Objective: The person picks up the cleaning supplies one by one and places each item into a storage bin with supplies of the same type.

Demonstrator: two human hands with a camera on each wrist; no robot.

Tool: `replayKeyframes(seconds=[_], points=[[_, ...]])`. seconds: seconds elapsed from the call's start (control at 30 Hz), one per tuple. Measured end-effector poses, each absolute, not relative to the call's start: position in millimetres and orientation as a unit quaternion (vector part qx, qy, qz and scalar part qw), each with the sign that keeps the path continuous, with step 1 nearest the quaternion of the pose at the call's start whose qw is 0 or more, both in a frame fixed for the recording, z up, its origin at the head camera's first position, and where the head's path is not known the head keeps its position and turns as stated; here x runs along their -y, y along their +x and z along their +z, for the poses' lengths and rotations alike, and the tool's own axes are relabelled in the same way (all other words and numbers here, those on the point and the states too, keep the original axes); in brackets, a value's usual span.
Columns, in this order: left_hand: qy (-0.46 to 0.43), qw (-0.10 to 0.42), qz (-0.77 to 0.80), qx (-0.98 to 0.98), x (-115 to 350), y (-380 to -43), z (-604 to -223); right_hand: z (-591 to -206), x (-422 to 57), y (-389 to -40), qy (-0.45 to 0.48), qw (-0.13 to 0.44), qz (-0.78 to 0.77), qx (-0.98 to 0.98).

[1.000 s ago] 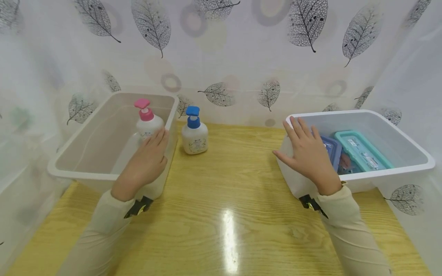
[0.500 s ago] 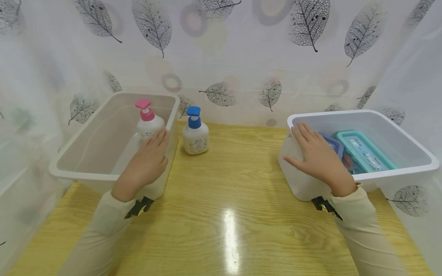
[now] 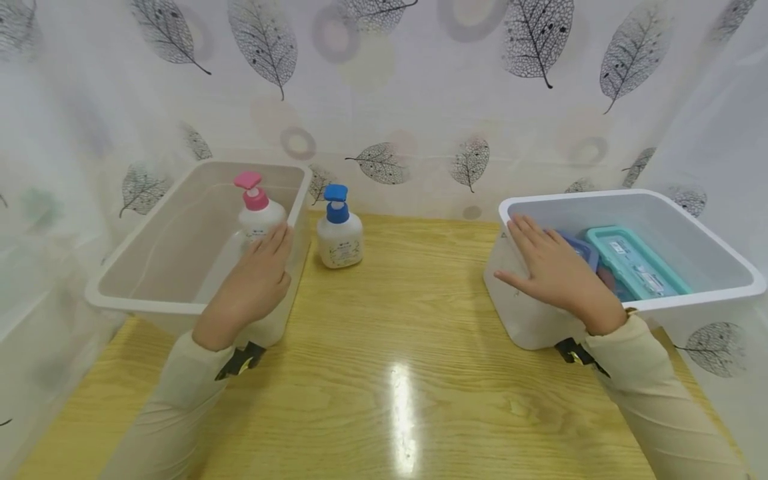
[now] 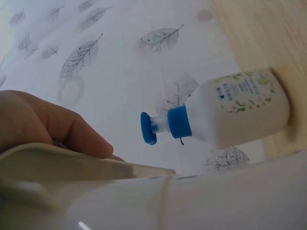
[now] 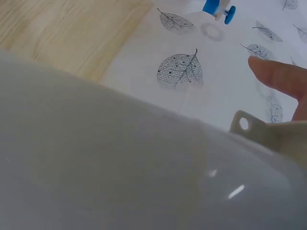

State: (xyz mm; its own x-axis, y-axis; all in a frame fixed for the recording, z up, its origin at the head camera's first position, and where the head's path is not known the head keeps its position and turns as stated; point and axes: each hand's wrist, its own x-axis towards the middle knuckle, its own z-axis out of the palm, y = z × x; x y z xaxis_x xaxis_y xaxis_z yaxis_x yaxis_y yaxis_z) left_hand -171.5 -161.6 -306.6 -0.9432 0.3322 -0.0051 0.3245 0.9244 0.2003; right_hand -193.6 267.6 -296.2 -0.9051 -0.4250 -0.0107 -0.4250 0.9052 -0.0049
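My left hand (image 3: 249, 283) rests across the right-hand rim of a white plastic bin (image 3: 174, 227), its fingers extended. Just beyond those fingers, inside this bin, a pump bottle with a pink top (image 3: 262, 217) stands, its lower part hidden. Outside the bin, close to its wall, a white pump bottle with a blue top (image 3: 339, 240) stands on the table; the left wrist view shows its flowered label. My right hand (image 3: 555, 273) lies over the near left corner of a second white bin (image 3: 690, 295), fingers straight and thumb spread outside. Neither hand grips a bottle.
The right bin holds a teal-rimmed clear container (image 3: 639, 267) and a blue-rimmed one (image 3: 581, 249), partly covered by my hand. A wooden table (image 3: 390, 320) runs between the bins. A leaf-patterned curtain (image 3: 384, 87) closes off the back and sides.
My right hand has slid a little to the right and down over the right bin's rim, its forearm swinging outward. The left hand and both bottles have stayed in place.
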Motion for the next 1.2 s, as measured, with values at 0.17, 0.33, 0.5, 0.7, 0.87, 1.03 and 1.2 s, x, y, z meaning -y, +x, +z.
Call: replayKeyframes(seconds=[0.17,0.33,0.5,0.7,0.87,1.03,1.2], points=[[0.163,0.021,0.097,-0.982,162,-173,-307,-297,-267,-196,-0.218,0.009,0.001,-0.976],[0.159,0.013,0.092,-0.983,162,-173,-307,-299,-265,-196,-0.221,-0.003,-0.007,-0.975],[0.171,-0.029,0.08,-0.982,162,-174,-308,-299,-263,-195,-0.216,-0.001,-0.015,-0.976],[0.182,-0.084,0.064,-0.978,158,-174,-309,-299,-265,-195,-0.214,0.001,-0.027,-0.976],[0.191,-0.135,0.068,-0.97,152,-173,-309,-300,-266,-195,-0.21,0.007,-0.032,-0.977],[0.22,-0.238,0.096,-0.941,138,-174,-309,-300,-265,-195,-0.207,0.012,-0.037,-0.978],[0.244,-0.292,0.123,-0.917,122,-178,-302,-301,-265,-195,-0.206,0.014,-0.04,-0.978]])
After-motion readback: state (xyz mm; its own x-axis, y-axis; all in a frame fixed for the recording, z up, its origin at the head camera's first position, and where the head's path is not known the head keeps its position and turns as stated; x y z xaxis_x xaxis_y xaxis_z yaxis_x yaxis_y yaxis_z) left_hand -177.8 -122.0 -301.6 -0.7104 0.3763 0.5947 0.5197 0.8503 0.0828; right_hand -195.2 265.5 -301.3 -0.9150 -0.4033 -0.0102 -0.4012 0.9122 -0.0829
